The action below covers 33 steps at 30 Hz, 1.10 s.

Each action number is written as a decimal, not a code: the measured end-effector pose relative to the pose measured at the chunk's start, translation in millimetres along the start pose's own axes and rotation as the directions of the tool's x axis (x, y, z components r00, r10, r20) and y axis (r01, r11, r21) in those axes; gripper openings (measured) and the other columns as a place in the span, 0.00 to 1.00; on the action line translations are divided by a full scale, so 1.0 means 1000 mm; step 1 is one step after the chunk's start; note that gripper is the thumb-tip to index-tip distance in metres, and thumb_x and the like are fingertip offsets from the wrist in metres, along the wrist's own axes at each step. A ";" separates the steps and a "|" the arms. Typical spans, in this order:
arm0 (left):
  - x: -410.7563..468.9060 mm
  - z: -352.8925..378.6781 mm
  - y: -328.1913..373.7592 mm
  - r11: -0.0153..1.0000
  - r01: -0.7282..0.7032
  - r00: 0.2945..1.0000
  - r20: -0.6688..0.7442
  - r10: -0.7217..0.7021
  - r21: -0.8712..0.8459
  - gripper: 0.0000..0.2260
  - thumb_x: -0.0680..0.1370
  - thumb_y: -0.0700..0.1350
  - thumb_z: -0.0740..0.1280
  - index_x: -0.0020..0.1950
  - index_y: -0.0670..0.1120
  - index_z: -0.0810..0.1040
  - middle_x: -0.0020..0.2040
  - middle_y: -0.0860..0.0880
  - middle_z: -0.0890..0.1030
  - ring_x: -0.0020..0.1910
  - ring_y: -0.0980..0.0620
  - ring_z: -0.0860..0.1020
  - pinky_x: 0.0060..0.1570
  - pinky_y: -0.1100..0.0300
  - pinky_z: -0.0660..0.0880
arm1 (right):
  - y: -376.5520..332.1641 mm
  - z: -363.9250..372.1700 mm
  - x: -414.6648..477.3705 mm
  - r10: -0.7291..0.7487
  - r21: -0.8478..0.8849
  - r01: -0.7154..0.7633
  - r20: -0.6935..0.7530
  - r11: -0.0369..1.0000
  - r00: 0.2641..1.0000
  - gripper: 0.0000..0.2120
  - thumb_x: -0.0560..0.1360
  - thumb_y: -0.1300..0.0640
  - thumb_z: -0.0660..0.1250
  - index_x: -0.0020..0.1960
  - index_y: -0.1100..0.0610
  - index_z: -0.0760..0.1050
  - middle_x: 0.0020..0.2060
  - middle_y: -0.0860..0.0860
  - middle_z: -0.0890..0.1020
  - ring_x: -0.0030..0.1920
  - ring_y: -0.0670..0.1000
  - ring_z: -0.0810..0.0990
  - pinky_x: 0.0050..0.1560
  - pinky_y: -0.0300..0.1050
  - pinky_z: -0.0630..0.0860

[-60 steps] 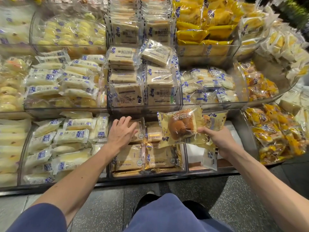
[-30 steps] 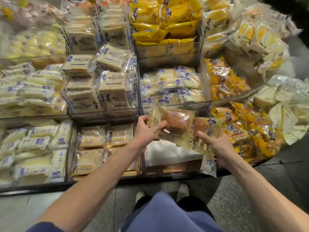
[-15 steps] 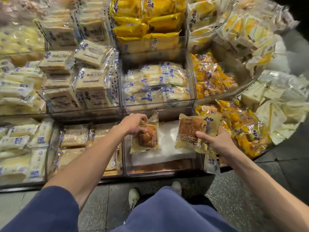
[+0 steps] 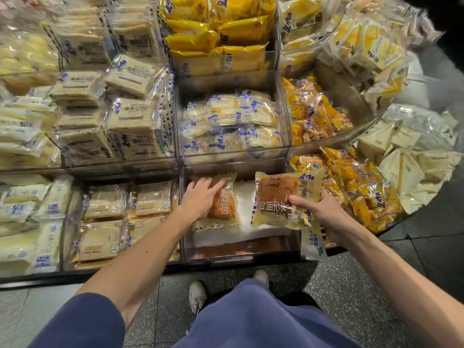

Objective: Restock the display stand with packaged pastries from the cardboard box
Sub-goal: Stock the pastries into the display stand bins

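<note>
My left hand (image 4: 200,199): it lies flat on a bun pack (image 4: 224,204), fingers straight. A moment ago it was gripping that pack; now it only presses on it.
Bun pack: it is down in the clear bin (image 4: 241,249) at the bottom middle of the display stand (image 4: 120,167), on the white paper (image 4: 247,197). Before, it was held up.
My right hand (image 4: 324,212): it holds a second bun pack (image 4: 278,199), thumb on the front, above the bin's right side, like before.
Pale pack (image 4: 312,244): it hangs under my right hand.
</note>
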<state>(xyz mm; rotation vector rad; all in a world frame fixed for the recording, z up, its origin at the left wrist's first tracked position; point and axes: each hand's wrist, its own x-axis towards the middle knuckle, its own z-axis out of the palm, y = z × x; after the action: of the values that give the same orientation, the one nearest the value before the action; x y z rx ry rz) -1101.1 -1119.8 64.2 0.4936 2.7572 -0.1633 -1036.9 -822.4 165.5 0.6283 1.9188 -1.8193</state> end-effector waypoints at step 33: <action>-0.005 -0.073 0.077 0.298 0.250 0.965 0.209 -0.161 -0.921 0.39 0.76 0.53 0.73 0.78 0.48 0.53 0.73 0.46 0.70 0.68 0.46 0.72 0.71 0.46 0.66 | -0.036 -0.021 0.037 -0.062 -0.050 0.057 -0.102 0.997 0.993 0.09 0.78 0.67 0.67 0.57 0.61 0.73 0.50 0.60 0.84 0.33 0.48 0.78 0.29 0.39 0.75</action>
<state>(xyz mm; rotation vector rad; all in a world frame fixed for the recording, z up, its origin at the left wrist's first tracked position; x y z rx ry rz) -1091.6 -1036.8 129.7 -0.2238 2.2387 1.3144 -1088.0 -801.2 174.5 0.6679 2.0618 -1.8046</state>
